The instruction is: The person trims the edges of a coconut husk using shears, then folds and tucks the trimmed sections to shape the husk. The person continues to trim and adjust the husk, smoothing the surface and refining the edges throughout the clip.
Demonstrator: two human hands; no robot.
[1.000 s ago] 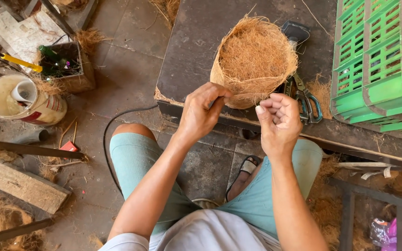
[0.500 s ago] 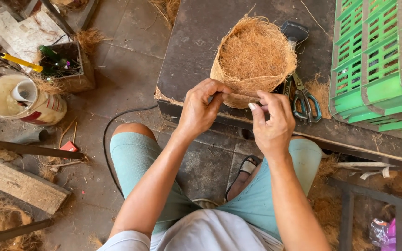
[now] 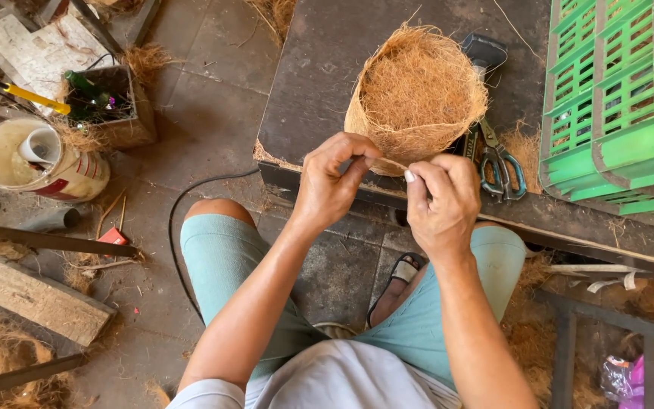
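Both hands are pinching one thin fibre strand (image 3: 393, 161): left hand (image 3: 333, 184) and right hand (image 3: 442, 203) are holding it taut at the coir pot (image 3: 415, 92), which is sitting near the desk's (image 3: 319, 68) front edge. Keeping that strand tight and close to the rim is probably serving best, clear of the scissors (image 3: 499, 160) beside it.

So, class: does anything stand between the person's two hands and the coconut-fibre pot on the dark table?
Nothing visible does. The left hand and right hand pinch a thin strand right at the near side of the fibre pot. The scissors lie off to its right.
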